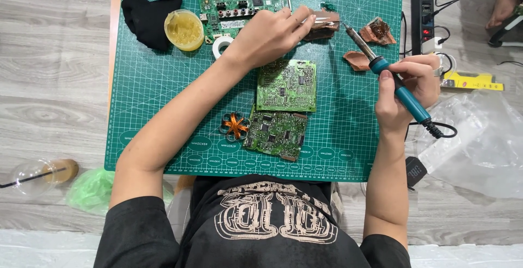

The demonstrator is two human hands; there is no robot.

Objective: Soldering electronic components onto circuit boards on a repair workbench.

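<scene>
My right hand (406, 91) grips a blue-handled soldering iron (389, 74), its metal tip pointing up-left toward a brown sponge-like lump (321, 28). My left hand (269, 34) reaches across the green cutting mat (163, 93) and pinches a thin metal tool, likely tweezers (322, 20), at that lump. Two small green circuit boards (287, 85) (277, 133) lie in the mat's middle, below my left hand. A larger circuit board (239, 1) lies at the mat's far edge.
A black cloth (147, 14), a yellow flux tub (184, 29) and a white tape roll (220, 44) sit at far left. Orange-black spinner (235, 126) by the boards. Brown fragments (376, 31), power strip (422, 12), yellow tool (471, 81), plastic bag (479, 137) on the right. Plastic cup (38, 175) at left.
</scene>
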